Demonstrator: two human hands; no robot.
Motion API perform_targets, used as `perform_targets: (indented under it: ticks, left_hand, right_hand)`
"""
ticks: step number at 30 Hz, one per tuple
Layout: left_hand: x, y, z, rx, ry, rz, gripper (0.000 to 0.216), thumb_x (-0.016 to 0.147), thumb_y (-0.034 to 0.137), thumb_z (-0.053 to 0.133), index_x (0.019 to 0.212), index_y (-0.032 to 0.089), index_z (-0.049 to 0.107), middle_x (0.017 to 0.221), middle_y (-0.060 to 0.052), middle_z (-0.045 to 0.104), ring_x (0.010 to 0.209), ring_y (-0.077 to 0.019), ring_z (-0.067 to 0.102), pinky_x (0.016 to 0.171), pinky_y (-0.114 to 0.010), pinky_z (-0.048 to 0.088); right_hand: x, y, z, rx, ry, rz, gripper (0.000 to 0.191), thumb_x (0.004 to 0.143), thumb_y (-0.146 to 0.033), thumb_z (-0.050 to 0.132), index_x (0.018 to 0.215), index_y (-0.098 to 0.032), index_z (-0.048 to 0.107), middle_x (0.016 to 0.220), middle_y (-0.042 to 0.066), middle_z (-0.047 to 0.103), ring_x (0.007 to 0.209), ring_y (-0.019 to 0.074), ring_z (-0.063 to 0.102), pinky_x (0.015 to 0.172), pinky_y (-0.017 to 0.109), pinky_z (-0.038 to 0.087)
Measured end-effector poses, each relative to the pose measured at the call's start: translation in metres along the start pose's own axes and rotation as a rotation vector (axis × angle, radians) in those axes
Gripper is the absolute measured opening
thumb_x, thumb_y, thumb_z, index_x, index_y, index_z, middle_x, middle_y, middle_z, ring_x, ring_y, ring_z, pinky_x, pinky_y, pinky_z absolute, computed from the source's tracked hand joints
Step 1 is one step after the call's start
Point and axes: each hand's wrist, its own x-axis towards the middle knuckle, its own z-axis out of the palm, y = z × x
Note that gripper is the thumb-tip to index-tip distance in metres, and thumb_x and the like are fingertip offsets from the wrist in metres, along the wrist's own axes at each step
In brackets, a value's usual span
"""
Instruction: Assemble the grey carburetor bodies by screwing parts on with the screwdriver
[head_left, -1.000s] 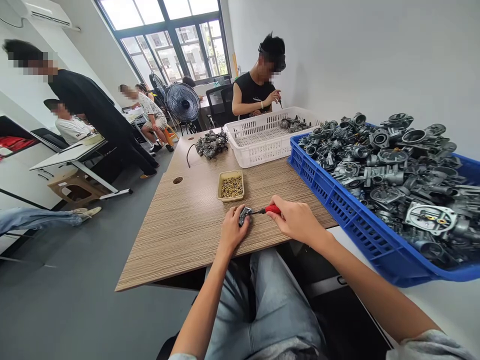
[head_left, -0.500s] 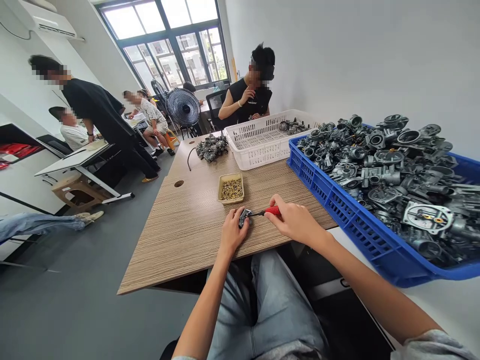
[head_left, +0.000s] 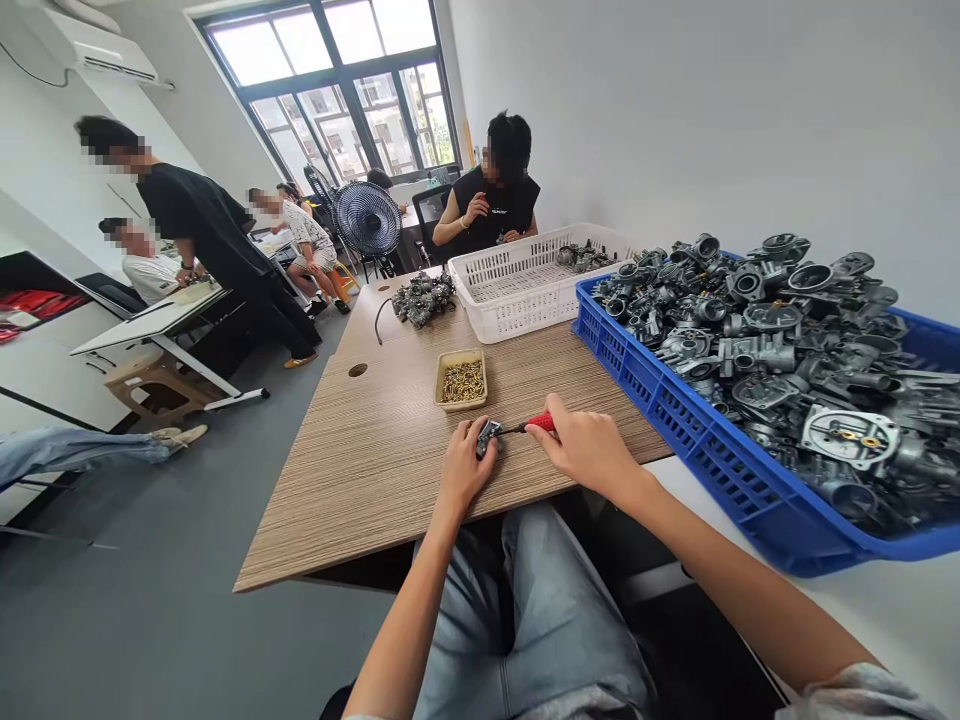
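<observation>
My left hand is closed round a small grey metal part resting on the wooden table near its front edge. My right hand grips a red-handled screwdriver; its thin shaft points left into the part. A small tan tray of brass screws sits just beyond my hands.
A blue crate heaped with grey metal castings fills the right side. Behind it stands a white basket holding a few parts, with a small pile of parts to its left. A person in black sits at the table's far end; others and a fan are further left.
My hands, the part and the screwdriver have stayed in place. The person at the far end lowered a raised hand and shifted; the standing person on the left moved slightly right.
</observation>
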Motion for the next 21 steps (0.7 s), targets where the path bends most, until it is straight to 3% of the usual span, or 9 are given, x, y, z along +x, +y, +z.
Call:
perform_targets:
  ticks: [5, 12, 21]
  left_hand:
    - [0.0, 0.001, -0.001, -0.023, -0.001, 0.0, 0.045, 0.106, 0.034, 0.058, 0.15, 0.025, 0.06, 0.132, -0.012, 0.065, 0.125, -0.029, 0.066, 0.114, -0.048, 0.054]
    - [0.0, 0.001, -0.003, -0.069, 0.013, -0.007, 0.043, 0.104, 0.032, 0.061, 0.147, 0.026, 0.063, 0.132, -0.011, 0.066, 0.125, -0.028, 0.067, 0.114, -0.047, 0.054]
    - [-0.001, 0.002, -0.005, -0.098, 0.013, -0.021, 0.041, 0.103, 0.029, 0.061, 0.144, 0.025, 0.064, 0.131, -0.011, 0.066, 0.124, -0.0273, 0.067, 0.113, -0.046, 0.054]
  right_hand:
    - [-0.001, -0.001, 0.001, 0.013, 0.001, 0.029, 0.036, 0.116, -0.054, 0.041, 0.119, -0.019, 0.052, 0.091, 0.012, 0.08, 0.087, 0.0307, 0.081, 0.065, 0.031, 0.036]
    - [-0.005, 0.017, -0.003, 0.419, -0.065, -0.281, 0.014, 0.114, -0.029, 0.047, 0.127, -0.024, 0.045, 0.118, 0.008, 0.078, 0.105, 0.0246, 0.078, 0.078, 0.029, 0.044]
    - [-0.007, 0.006, 0.004, 0.198, -0.008, -0.235, 0.007, 0.115, -0.029, 0.045, 0.116, -0.022, 0.047, 0.104, 0.006, 0.079, 0.085, 0.0255, 0.078, 0.063, 0.031, 0.031]
